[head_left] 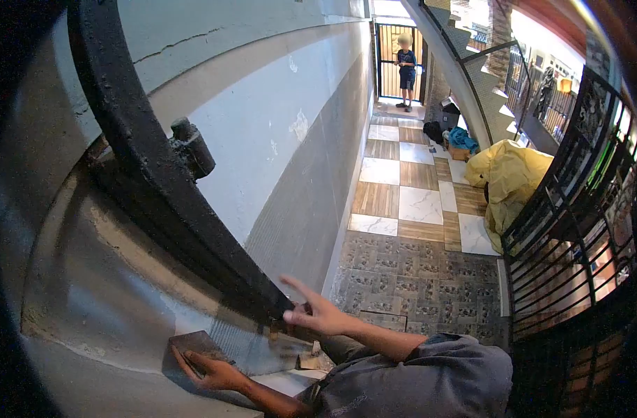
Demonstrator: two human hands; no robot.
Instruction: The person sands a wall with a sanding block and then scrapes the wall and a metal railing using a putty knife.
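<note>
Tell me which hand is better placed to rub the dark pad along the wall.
Left, likely. The left hand lies flat on the dark pad, which sits against the wall, while the right hand rests at the foot of the black gate frame, apart from the pad.

the left hand is pressing palm down, fingers lying flat and extended. the right hand is reaching forward above it, fingers spread apart, one raised.

Checkered tile floor, grey wall
</note>
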